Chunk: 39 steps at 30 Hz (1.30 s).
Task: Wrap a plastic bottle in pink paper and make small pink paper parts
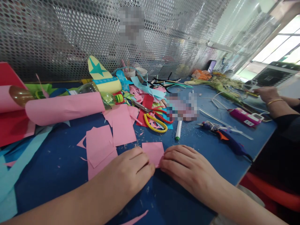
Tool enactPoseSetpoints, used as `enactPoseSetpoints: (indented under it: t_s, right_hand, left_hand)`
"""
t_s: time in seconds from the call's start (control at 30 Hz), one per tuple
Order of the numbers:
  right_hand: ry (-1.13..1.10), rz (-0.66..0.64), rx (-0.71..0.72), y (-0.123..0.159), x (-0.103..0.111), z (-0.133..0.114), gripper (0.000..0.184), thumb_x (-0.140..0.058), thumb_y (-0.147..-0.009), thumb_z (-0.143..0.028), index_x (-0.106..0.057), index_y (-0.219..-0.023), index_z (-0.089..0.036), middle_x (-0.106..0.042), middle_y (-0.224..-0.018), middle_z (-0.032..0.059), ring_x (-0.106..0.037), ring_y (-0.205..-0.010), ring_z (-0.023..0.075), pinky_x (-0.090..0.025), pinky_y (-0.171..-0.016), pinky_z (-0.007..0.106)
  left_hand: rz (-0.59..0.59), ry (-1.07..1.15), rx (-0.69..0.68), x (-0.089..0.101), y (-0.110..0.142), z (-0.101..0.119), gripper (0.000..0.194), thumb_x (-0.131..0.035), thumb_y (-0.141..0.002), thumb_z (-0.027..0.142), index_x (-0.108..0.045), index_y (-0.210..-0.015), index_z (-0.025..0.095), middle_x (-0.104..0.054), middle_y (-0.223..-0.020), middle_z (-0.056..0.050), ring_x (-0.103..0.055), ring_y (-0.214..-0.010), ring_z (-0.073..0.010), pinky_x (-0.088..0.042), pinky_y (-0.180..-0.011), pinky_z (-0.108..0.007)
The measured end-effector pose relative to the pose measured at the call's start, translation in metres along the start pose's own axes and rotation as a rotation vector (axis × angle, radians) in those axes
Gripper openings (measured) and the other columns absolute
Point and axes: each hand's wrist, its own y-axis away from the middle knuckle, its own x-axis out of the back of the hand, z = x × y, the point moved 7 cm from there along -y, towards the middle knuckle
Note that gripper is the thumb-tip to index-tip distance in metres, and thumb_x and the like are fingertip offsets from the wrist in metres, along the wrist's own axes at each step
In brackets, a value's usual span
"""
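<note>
Between my hands lies a small piece of pink paper (152, 152) on the blue table. My left hand (134, 165) has its fingers curled together at the paper's left edge. At the right edge, my right hand (185, 164) pinches the paper, its thumb mostly hidden beneath the fingers. Larger pink paper pieces (99, 145) overlap just left of my left hand. Beyond the held piece are scissors (156, 122) with red and yellow handles, lying on coloured scraps. A white marker (178, 130) with a green end is near my right hand.
A plastic bottle (109, 99) wrapped in pink paper lies at left, before a yellow paper shape (100, 72) with a star. At right are a blue glue gun (225, 137), a magenta power strip (245, 117) and another person's hand (269, 95). Perforated metal (77, 34) stands behind.
</note>
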Motion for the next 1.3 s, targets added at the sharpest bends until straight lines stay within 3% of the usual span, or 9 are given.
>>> enactPoseSetpoints:
  t_s: [0.3, 0.57, 0.73, 1.03, 1.3]
  right_hand:
    - [0.029, 0.010, -0.121, -0.004, -0.002, 0.001, 0.034, -0.032, -0.102, -0.026, -0.064, -0.095, -0.016, -0.068, -0.091, 0.0073, -0.062, -0.088, 0.0216, -0.053, -0.078, 0.038]
    - [-0.004, -0.008, -0.080, -0.004, 0.000, 0.000, 0.028, -0.035, -0.102, -0.024, -0.062, -0.096, -0.017, -0.069, -0.093, 0.0054, -0.062, -0.090, 0.0194, -0.051, -0.082, 0.036]
    - [-0.020, 0.028, -0.073, -0.005, 0.003, 0.000, 0.030, -0.035, -0.102, -0.025, -0.064, -0.097, -0.018, -0.070, -0.093, 0.0060, -0.062, -0.092, 0.0192, -0.052, -0.082, 0.035]
    - [-0.265, -0.077, -0.257, -0.009, -0.003, 0.012, 0.012, -0.048, -0.096, -0.017, -0.059, -0.093, -0.018, -0.062, -0.092, 0.0057, -0.054, -0.092, 0.0196, -0.050, -0.086, 0.036]
    - [-0.332, -0.095, -0.297, -0.010, -0.001, 0.013, 0.011, -0.051, -0.095, -0.015, -0.059, -0.090, -0.020, -0.061, -0.092, 0.0043, -0.055, -0.093, 0.0183, -0.051, -0.086, 0.035]
  left_hand:
    - [-0.026, 0.095, 0.131, -0.017, 0.000, -0.010, 0.033, -0.034, -0.096, 0.004, -0.060, -0.084, 0.020, -0.061, -0.084, -0.001, -0.056, -0.082, -0.0164, -0.050, -0.079, -0.031]
    - [-0.023, -0.036, 0.018, -0.002, 0.001, 0.000, 0.036, -0.033, -0.090, -0.004, -0.063, -0.091, 0.016, -0.064, -0.083, -0.004, -0.058, -0.080, -0.0197, -0.049, -0.078, -0.034]
    - [-0.036, -0.120, 0.006, -0.011, 0.002, 0.001, 0.039, -0.029, -0.088, -0.006, -0.061, -0.085, 0.015, -0.063, -0.080, -0.005, -0.058, -0.077, -0.0211, -0.049, -0.076, -0.036]
    - [-0.058, 0.268, 0.233, -0.010, 0.000, -0.016, 0.030, -0.033, -0.096, 0.006, -0.060, -0.087, 0.017, -0.063, -0.085, -0.002, -0.058, -0.083, -0.0184, -0.052, -0.078, -0.034]
    - [-0.088, 0.255, 0.252, -0.011, 0.000, -0.015, 0.027, -0.037, -0.097, 0.011, -0.060, -0.085, 0.019, -0.062, -0.084, -0.002, -0.057, -0.082, -0.0185, -0.049, -0.078, -0.034]
